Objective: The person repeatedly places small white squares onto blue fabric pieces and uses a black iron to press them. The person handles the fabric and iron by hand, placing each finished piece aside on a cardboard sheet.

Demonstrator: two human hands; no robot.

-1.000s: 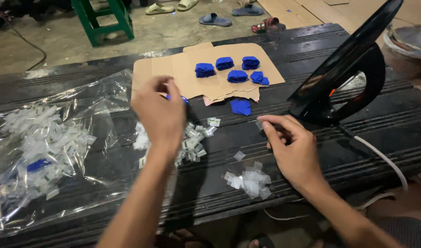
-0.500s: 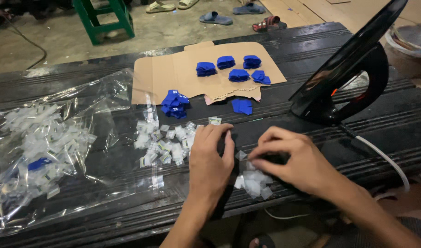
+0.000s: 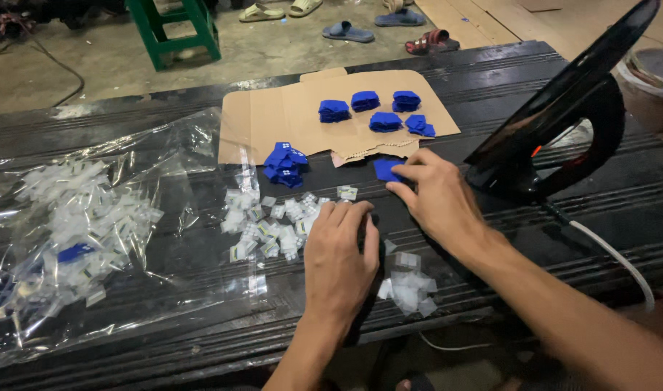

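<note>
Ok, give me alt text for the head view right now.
The right hand touches a blue piece on a dark table; the left hand rests flat by scattered clear packets. Blue stacks sit on cardboard beyond.
</note>
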